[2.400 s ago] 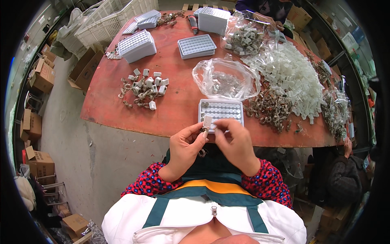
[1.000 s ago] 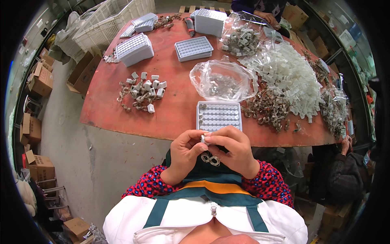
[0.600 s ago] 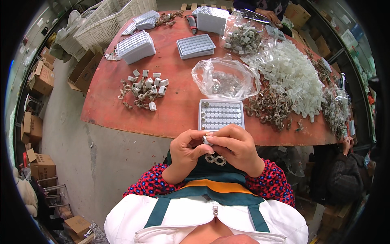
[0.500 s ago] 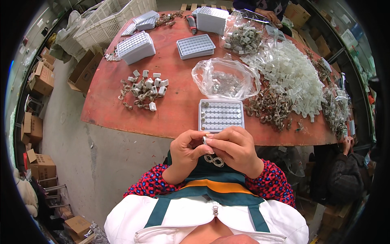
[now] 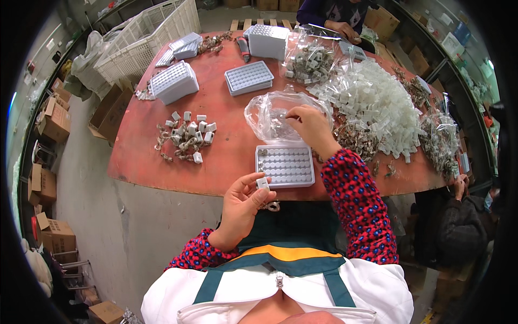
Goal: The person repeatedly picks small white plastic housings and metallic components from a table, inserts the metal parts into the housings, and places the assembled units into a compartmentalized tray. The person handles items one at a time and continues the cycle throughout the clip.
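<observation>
My left hand [image 5: 238,208] pinches a small white plastic block [image 5: 263,184] between thumb and fingers, near the table's front edge. A short coiled cable [image 5: 274,206] hangs from the block. Farther off, my right hand [image 5: 314,128] reaches into a clear plastic bag [image 5: 258,120] holding small shiny pieces [image 5: 278,128]. Its thumb and fingers are drawn together; what lies between the tips is too small to make out. Between the hands and the bag sits a pale tray [image 5: 286,184] with rows of round wells and a few small metal pieces along its left side.
White blocks with cables [image 5: 189,132] lie in a heap at left. A large pile of translucent white pieces [image 5: 377,102] covers the right side, with brown cables [image 5: 359,141] beside it. Stacked trays [image 5: 174,83] and a red-and-black tool [image 5: 244,49] stand farther back. Other people work at the far and right edges.
My right hand has left the white block and moved forward to the clear bag. My left hand keeps the block, now lower and a little left.
</observation>
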A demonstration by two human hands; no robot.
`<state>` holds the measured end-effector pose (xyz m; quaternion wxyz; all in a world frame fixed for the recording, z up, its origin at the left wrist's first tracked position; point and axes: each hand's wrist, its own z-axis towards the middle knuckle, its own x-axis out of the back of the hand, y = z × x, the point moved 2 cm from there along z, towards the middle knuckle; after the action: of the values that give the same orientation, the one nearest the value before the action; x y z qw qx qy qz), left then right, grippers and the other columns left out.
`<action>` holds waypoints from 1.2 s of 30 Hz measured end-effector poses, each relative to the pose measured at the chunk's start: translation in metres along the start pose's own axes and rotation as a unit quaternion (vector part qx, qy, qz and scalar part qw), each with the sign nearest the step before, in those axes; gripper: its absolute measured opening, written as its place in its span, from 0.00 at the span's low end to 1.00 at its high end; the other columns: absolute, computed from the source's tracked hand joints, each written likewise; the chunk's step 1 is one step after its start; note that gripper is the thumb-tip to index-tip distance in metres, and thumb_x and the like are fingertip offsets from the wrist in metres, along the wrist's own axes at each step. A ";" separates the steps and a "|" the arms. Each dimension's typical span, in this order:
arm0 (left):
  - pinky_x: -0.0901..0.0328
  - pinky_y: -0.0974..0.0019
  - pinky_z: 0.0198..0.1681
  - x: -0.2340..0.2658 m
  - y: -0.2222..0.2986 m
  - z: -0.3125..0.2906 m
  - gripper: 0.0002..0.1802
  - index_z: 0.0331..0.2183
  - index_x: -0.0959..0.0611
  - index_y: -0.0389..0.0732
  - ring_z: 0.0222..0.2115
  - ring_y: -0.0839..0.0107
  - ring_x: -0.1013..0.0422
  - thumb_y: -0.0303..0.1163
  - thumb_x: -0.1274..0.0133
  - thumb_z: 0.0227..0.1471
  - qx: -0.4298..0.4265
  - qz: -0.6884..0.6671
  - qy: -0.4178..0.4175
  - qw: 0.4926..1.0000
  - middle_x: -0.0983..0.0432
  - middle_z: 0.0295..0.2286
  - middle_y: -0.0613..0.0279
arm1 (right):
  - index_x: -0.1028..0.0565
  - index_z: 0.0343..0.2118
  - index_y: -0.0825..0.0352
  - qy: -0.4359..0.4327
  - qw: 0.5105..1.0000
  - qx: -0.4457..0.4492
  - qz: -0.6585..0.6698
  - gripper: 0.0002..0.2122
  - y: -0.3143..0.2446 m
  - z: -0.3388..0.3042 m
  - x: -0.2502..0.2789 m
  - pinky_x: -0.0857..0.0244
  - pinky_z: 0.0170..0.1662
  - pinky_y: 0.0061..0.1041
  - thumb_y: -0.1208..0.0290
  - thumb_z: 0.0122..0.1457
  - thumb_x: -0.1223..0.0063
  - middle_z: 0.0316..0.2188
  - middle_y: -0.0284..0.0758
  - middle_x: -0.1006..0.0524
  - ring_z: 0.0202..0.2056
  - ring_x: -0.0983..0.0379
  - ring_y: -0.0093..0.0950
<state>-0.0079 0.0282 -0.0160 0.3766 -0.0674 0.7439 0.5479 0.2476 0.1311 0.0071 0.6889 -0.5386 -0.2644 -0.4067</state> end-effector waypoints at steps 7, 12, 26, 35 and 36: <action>0.27 0.63 0.50 0.001 0.008 0.002 0.22 0.56 0.26 0.36 0.42 0.65 0.21 0.22 0.45 0.60 0.012 0.002 -0.007 1.000 0.26 0.50 0.46 | 0.16 0.37 0.57 -0.084 0.996 0.016 -0.027 0.08 0.013 0.026 -0.031 0.30 0.47 0.38 0.67 0.54 0.38 0.36 0.36 0.20 0.44 0.23 0.38; 0.27 0.63 0.50 0.001 0.009 0.005 0.20 0.56 0.27 0.35 0.42 0.64 0.21 0.25 0.47 0.63 0.006 0.011 -0.005 1.000 0.25 0.50 0.46 | 0.19 0.41 0.65 -0.061 0.997 0.023 0.043 0.09 0.016 0.022 -0.022 0.29 0.41 0.29 0.71 0.57 0.39 0.34 0.38 0.20 0.35 0.22 0.32; 0.26 0.63 0.46 0.000 0.015 0.004 0.18 0.54 0.26 0.34 0.40 0.64 0.20 0.31 0.53 0.67 0.029 -0.032 0.010 0.999 0.23 0.48 0.47 | 0.20 0.33 0.76 -0.083 0.948 -0.105 0.288 0.11 0.018 0.006 0.002 0.33 0.26 0.20 0.70 0.61 0.39 0.22 0.32 0.21 0.22 0.28 0.19; 0.26 0.62 0.47 0.003 0.016 0.007 0.17 0.54 0.26 0.33 0.40 0.63 0.20 0.32 0.55 0.68 0.036 -0.071 0.004 0.997 0.23 0.47 0.47 | 0.20 0.40 0.72 -0.073 0.822 -0.216 0.522 0.08 0.006 -0.008 0.016 0.23 0.37 0.21 0.71 0.65 0.43 0.34 0.35 0.19 0.32 0.21 0.21; 0.25 0.62 0.47 0.003 0.016 0.007 0.17 0.54 0.26 0.33 0.40 0.63 0.20 0.32 0.55 0.68 0.035 -0.071 0.002 0.997 0.23 0.47 0.47 | 0.21 0.41 0.73 -0.081 0.813 -0.202 0.540 0.09 0.002 -0.012 0.018 0.23 0.39 0.21 0.72 0.65 0.44 0.35 0.35 0.19 0.34 0.21 0.21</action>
<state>-0.0148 0.0417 -0.0072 0.4152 -0.1081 0.7570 0.4928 0.2575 0.1147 0.0172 0.6492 -0.7530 0.1022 0.0314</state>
